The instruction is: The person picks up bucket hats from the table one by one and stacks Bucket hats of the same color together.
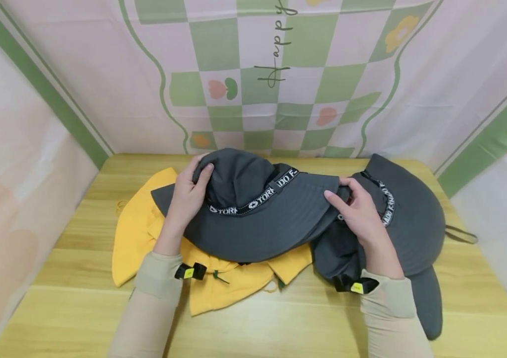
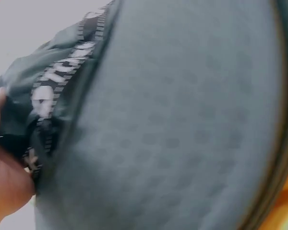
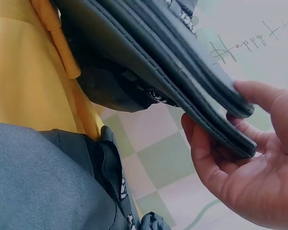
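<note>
A dark grey wide-brimmed hat (image 1: 253,226) with a black-and-white lettered band is held over yellow hats. My left hand (image 1: 189,191) grips its crown at the left, the thumb across the fabric; in the left wrist view that hand (image 2: 7,167) shows beside the lettered band (image 2: 53,86). My right hand (image 1: 358,209) pinches the brim at its right end. In the right wrist view two dark brim edges (image 3: 182,81) lie one over the other in the right hand (image 3: 249,158), with a finger between them and more fingers curled below.
Yellow hats (image 1: 139,228) lie on the wooden table (image 1: 78,293) under and left of the held hat. More dark grey hats (image 1: 414,219) lie at the right, with a strap (image 1: 461,233) sticking out. Printed cloth (image 1: 217,44) hangs behind the table.
</note>
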`<state>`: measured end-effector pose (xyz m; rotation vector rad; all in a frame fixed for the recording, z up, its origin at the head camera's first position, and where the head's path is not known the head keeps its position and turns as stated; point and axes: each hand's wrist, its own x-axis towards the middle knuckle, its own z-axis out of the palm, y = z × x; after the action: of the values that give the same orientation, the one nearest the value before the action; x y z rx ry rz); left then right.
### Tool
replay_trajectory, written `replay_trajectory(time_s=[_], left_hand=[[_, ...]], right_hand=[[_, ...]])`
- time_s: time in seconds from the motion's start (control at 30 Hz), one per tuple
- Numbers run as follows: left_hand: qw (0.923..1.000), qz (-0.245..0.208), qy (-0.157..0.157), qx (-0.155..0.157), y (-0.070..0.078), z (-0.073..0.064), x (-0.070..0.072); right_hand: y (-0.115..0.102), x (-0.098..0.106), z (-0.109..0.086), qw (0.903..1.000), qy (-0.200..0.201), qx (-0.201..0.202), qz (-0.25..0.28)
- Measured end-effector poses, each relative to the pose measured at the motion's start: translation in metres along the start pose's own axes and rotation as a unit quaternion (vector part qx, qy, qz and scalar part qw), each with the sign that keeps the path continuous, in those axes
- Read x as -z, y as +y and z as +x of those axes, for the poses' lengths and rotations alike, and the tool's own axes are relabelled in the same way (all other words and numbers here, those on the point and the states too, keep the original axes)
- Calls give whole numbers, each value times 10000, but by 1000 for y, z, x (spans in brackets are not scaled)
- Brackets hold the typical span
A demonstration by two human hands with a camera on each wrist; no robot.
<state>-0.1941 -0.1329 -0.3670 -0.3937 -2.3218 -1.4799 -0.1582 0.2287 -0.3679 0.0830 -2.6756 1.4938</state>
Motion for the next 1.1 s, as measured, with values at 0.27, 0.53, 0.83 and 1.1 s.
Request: replay_trajectory(time_s=[0.27, 0.53, 0.83, 1.1], left_hand=[[9851, 873, -1425, 408, -13, -1, 21], [9365, 1875, -2836, 861, -38, -3, 28], [9050, 2796, -2953, 1250, -42, -5, 33], [9249, 2545, -2618, 1065, -49, -6, 36]], right_hand=[[2, -1, 0, 10000, 4, 71, 32], [2, -3, 1, 9991, 123, 1, 416], [3, -2, 0, 9990, 175, 94, 390], [8, 2, -1, 9646, -466, 286, 2581]])
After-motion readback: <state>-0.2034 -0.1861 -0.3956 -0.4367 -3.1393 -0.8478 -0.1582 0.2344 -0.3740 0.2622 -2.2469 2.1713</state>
